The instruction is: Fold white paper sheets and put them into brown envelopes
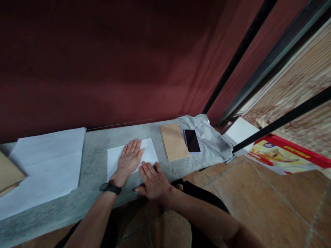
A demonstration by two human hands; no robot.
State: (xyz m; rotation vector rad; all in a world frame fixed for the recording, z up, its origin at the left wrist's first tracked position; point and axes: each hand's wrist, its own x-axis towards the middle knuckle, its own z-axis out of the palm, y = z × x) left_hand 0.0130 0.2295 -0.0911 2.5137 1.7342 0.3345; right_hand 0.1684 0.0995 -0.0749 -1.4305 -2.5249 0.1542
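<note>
My left hand (128, 159) lies flat with fingers stretched out on a folded white sheet of paper (149, 152) on a grey ledge (95, 162). A black watch band sits on that wrist. My right hand (153, 181) rests palm down at the sheet's lower right corner, fingers extended over the paper's edge and the ledge. Neither hand holds anything.
A large white sheet (43, 165) lies at the left, with a brown envelope corner (7, 174) at the far left. To the right are a brown envelope stack (173, 142), a dark phone (192, 140) and grey cloth (212, 137). A red wall rises behind.
</note>
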